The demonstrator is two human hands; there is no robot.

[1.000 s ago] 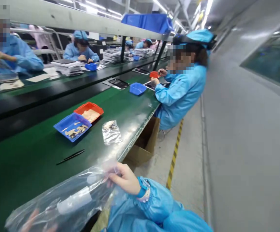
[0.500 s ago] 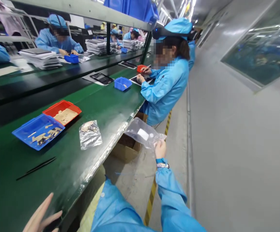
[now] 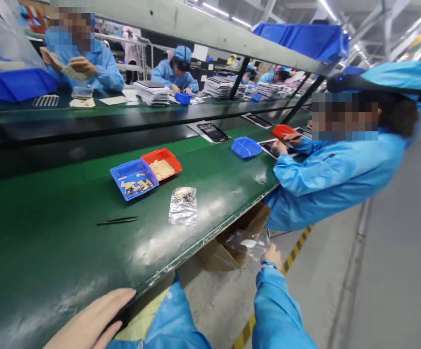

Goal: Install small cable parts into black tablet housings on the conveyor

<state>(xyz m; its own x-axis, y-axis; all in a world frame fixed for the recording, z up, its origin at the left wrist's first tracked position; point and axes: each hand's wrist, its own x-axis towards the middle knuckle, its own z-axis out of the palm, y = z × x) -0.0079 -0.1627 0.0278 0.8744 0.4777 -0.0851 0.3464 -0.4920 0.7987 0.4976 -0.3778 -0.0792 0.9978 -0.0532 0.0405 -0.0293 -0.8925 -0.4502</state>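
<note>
My right hand [image 3: 274, 257] is closed on a clear plastic bag [image 3: 249, 244] with a white label, held out over an open cardboard box [image 3: 219, 257] beside the green bench [image 3: 203, 208]. My left hand [image 3: 97, 315] rests at the bench's near edge, fingers stretched out, with nothing in it. On the bench lies a second clear bag [image 3: 183, 207] with small pieces inside. Farther left are a pair of black tweezers [image 3: 118, 221], a blue bin [image 3: 132, 180] with small tan and dark strips, and a red bin [image 3: 163, 165] with tan pieces.
A co-worker [image 3: 337, 165] in blue sits at the right, hands on a dark panel. Near them stand a small blue bin [image 3: 246, 147] and another red bin [image 3: 283, 131]. A metal rail [image 3: 203, 24] runs above the bench. Other people work across it.
The view has swung left. My right hand has lowered the clear plastic bag towards the cardboard box. My left hand has come down onto the bench edge, its fingers closer together.
</note>
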